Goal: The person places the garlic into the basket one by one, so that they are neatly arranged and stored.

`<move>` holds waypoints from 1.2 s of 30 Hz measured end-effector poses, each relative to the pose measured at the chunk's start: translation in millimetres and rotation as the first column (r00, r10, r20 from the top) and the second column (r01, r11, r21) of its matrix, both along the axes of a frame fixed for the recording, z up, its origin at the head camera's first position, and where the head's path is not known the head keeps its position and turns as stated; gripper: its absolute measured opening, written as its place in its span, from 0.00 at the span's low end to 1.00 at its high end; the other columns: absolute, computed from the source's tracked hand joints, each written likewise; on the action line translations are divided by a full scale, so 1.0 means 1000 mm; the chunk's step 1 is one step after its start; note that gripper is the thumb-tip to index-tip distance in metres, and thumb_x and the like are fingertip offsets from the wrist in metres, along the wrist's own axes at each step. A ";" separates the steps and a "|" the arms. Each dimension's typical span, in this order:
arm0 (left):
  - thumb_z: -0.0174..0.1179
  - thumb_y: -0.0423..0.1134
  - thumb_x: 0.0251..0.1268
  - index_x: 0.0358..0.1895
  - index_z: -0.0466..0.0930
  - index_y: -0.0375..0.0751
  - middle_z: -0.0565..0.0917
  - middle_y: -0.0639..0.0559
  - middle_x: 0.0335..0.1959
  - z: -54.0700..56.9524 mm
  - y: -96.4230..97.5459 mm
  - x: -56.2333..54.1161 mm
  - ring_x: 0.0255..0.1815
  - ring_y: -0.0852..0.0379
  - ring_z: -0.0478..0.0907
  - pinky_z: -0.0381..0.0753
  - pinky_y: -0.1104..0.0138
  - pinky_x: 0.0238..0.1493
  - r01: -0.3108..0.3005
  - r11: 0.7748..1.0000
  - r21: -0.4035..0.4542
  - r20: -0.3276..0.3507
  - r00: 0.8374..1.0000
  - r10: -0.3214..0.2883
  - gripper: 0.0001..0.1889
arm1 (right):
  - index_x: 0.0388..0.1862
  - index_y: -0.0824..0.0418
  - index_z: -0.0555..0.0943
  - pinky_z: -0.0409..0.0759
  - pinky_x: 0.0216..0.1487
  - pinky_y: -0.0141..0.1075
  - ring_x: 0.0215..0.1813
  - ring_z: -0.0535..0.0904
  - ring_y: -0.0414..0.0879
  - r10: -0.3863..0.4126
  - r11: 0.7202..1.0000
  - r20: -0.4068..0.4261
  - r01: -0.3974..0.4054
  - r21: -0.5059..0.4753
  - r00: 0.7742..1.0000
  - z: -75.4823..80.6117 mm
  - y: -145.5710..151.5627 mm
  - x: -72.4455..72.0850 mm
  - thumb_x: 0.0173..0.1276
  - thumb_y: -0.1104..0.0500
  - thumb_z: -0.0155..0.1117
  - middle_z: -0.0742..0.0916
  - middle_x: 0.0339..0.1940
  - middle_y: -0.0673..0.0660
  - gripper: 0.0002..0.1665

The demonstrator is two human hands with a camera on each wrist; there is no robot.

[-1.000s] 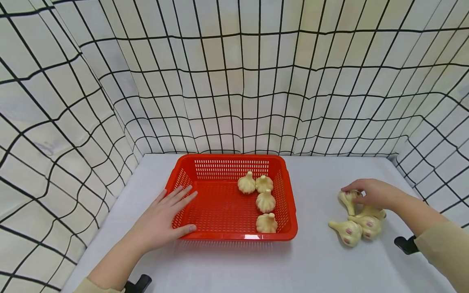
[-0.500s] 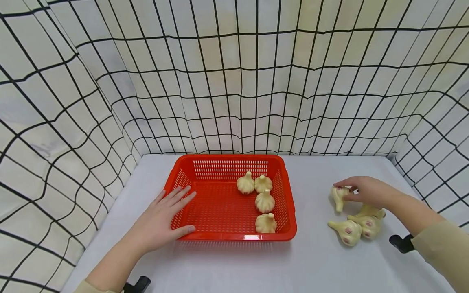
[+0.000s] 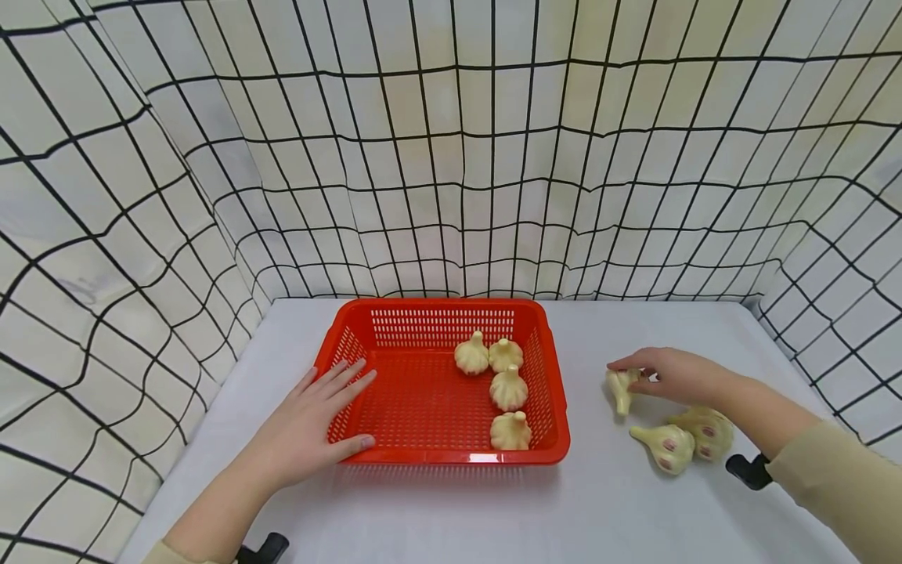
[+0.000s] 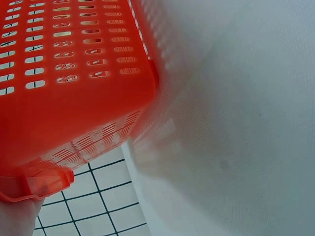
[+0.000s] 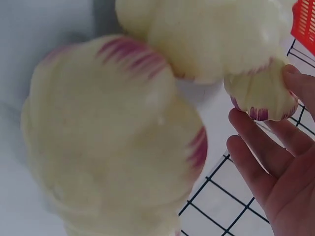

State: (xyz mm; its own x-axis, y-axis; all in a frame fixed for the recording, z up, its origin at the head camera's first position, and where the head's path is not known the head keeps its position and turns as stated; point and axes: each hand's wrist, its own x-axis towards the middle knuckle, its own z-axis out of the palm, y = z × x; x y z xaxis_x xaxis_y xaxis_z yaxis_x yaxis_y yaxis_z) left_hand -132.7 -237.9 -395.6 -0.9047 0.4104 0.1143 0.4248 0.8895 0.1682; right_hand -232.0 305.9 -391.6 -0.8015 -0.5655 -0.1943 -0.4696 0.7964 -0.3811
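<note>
My right hand (image 3: 680, 377) pinches a pale garlic bulb (image 3: 622, 389) between thumb and fingertips, its stem pointing down toward the table. In the right wrist view the purple-streaked base of that bulb (image 5: 261, 96) shows at the fingertips. Other garlic bulbs (image 3: 668, 450) lie below my right wrist, partly under the forearm. A red plastic basket (image 3: 451, 456) stands in the middle, with several bulbs (image 3: 509, 388) along its right side. My left hand (image 3: 310, 431) rests with spread fingers over the basket's left rim, thumb on the front rim.
A white-covered table (image 3: 451, 517) lies beneath everything. Black netting (image 3: 461, 188) over white sheeting rises at the back and both sides. Dark wrist camera mounts (image 3: 748, 471) stick out by the sleeves.
My right hand has lifted the garlic bulb away from the others and carried it left toward the basket. The left hand has stayed at the rim.
</note>
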 end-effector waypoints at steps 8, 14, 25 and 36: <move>0.62 0.66 0.58 0.77 0.61 0.54 0.57 0.52 0.79 0.000 0.000 0.000 0.78 0.45 0.54 0.38 0.47 0.78 0.001 1.000 -0.003 -0.004 1.000 -0.001 0.45 | 0.62 0.53 0.82 0.83 0.53 0.49 0.51 0.81 0.48 0.019 0.999 0.031 -0.018 -0.034 0.999 -0.004 -0.012 0.001 0.69 0.56 0.66 0.84 0.54 0.51 0.22; 0.62 0.66 0.58 0.77 0.61 0.54 0.57 0.52 0.79 0.000 0.000 0.000 0.78 0.45 0.54 0.37 0.47 0.78 0.000 1.000 -0.002 -0.004 1.000 0.000 0.44 | 0.61 0.52 0.83 0.82 0.54 0.49 0.54 0.80 0.51 0.026 0.999 -0.019 -0.027 -0.040 0.999 -0.008 -0.012 0.000 0.71 0.58 0.64 0.84 0.54 0.52 0.20; 0.62 0.66 0.59 0.77 0.60 0.54 0.57 0.51 0.79 0.000 0.000 0.000 0.78 0.45 0.54 0.36 0.48 0.78 0.004 1.000 -0.001 -0.010 1.000 -0.004 0.45 | 0.65 0.56 0.79 0.80 0.57 0.53 0.61 0.77 0.57 -0.058 0.996 0.046 0.061 -0.072 0.997 -0.008 -0.011 0.001 0.72 0.63 0.59 0.81 0.62 0.59 0.23; 0.62 0.66 0.59 0.78 0.59 0.55 0.56 0.52 0.79 0.000 0.000 0.000 0.78 0.44 0.54 0.38 0.47 0.78 0.006 1.000 0.000 -0.006 1.000 -0.006 0.45 | 0.70 0.55 0.71 0.84 0.35 0.37 0.44 0.79 0.49 -0.201 0.969 0.265 0.231 -0.085 0.943 -0.009 0.000 -0.002 0.71 0.56 0.64 0.78 0.62 0.62 0.30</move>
State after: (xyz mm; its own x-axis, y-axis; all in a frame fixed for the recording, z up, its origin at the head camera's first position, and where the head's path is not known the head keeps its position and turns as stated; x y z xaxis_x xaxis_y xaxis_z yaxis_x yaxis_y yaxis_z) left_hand -132.2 -237.7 -395.3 -0.9017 0.4154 0.1198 0.4307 0.8871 0.1659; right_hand -234.1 306.2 -400.7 -0.8398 -0.4144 -0.3508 -0.1678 0.8126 -0.5581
